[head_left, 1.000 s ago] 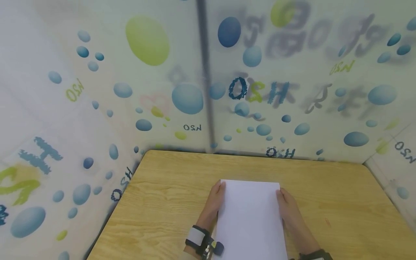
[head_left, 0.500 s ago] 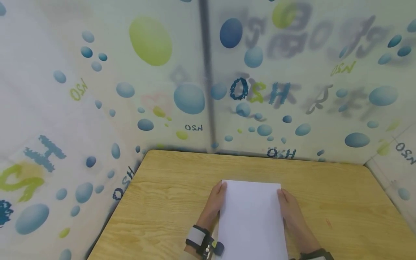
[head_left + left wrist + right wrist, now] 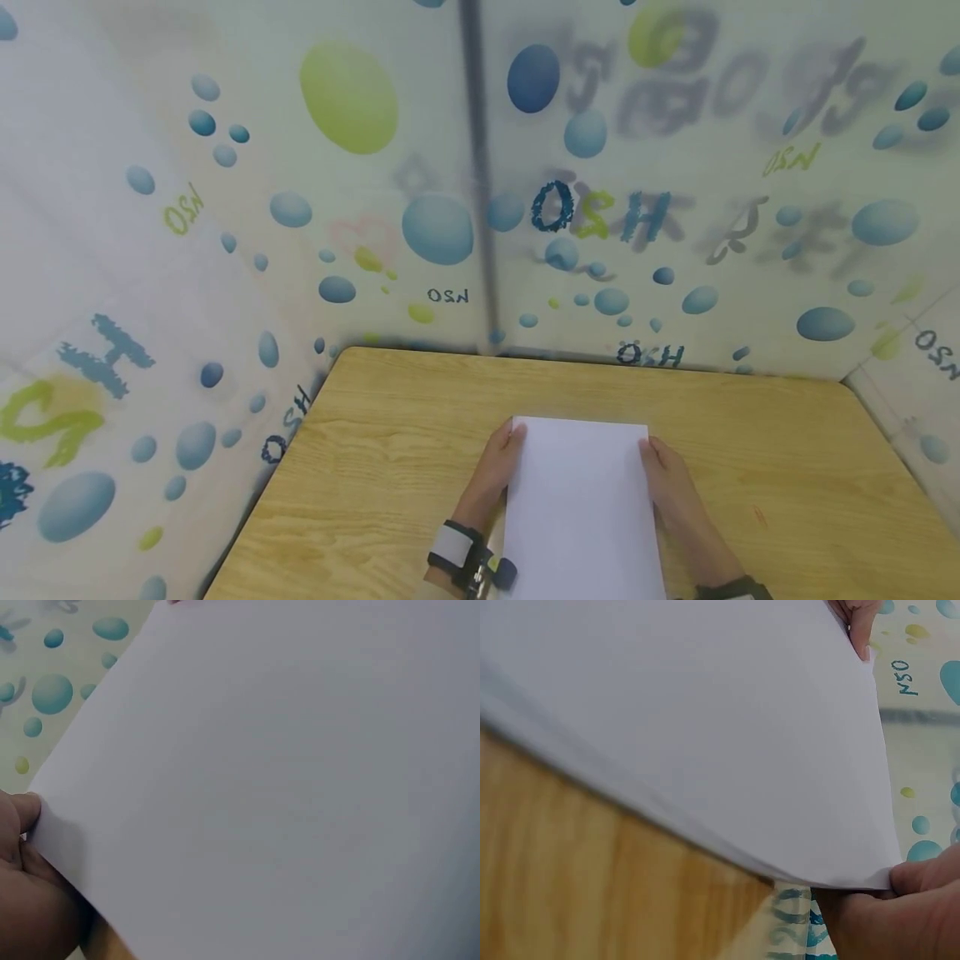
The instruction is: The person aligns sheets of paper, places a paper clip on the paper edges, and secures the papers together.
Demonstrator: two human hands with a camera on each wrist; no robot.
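White paper sheet (image 3: 581, 500) sits over the wooden bench (image 3: 787, 467), long axis running away from you. Your left hand (image 3: 497, 462) pinches its left edge, right hand (image 3: 671, 483) its right edge; both equally near, sheet between them.

A left hand (image 3: 498, 462) and a right hand (image 3: 670, 483) gripped the side edges of a white sheet (image 3: 581, 508) over the wooden tabletop (image 3: 375, 467).
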